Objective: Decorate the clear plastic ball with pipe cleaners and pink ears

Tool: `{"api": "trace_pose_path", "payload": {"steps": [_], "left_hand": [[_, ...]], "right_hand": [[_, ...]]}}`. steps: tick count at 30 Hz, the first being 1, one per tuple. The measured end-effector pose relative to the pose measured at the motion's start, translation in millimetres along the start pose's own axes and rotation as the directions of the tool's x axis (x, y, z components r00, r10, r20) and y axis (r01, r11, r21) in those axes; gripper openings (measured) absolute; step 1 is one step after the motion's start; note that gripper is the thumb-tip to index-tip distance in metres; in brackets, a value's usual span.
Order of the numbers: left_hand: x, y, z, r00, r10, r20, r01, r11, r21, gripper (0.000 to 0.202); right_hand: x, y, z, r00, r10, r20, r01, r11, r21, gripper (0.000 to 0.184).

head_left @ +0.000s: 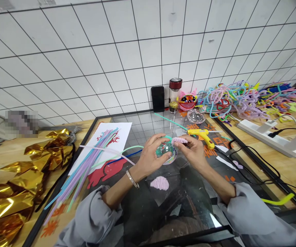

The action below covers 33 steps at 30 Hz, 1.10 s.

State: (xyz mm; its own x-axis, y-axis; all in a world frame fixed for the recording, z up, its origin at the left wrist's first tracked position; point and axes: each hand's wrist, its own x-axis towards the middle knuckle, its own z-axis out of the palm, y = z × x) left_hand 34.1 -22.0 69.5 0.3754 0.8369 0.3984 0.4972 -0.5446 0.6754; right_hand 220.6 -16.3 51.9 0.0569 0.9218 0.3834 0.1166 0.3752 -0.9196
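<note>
My left hand (150,156) is curled round a small clear plastic ball (166,151) with green and pink showing inside it. My right hand (193,148) pinches a pink coiled pipe-cleaner piece (179,140) against the top of the ball. Both hands hover over a glass-topped table (148,123). A second pink coiled piece (159,183) lies on the glass just below my hands. A yellow glue gun (201,134) rests right behind my right hand.
A bundle of pastel pipe cleaners (86,164) lies on white paper with red cutouts (109,144) at left. Gold foil ribbon (19,178) sits far left. At the back stand a phone (158,98), a jar (175,94), a clear half-shell (196,116), a pipe-cleaner heap (243,97), and a power strip (266,135).
</note>
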Motion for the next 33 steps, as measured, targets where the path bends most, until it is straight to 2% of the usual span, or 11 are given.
{"api": "trace_pose_path", "payload": {"steps": [11,22,33], "left_hand": [[-0.5,-1.9,1.9,0.999,0.049,-0.013,-0.048,0.999,0.014,0.036],[0.2,-3.6,3.6,0.996,0.077,-0.037,-0.076,0.997,0.023,0.038],[0.4,-2.8,4.0,0.996,0.082,-0.045,-0.081,0.996,0.028,0.037]], "right_hand": [[0.5,-1.4,0.2,0.999,-0.044,-0.010,0.043,0.998,-0.044,0.012],[2.3,3.6,0.1,0.997,0.074,-0.029,-0.073,0.996,0.045,0.017],[4.2,2.6,1.0,0.992,0.118,-0.038,-0.113,0.988,0.107,0.024]]}}
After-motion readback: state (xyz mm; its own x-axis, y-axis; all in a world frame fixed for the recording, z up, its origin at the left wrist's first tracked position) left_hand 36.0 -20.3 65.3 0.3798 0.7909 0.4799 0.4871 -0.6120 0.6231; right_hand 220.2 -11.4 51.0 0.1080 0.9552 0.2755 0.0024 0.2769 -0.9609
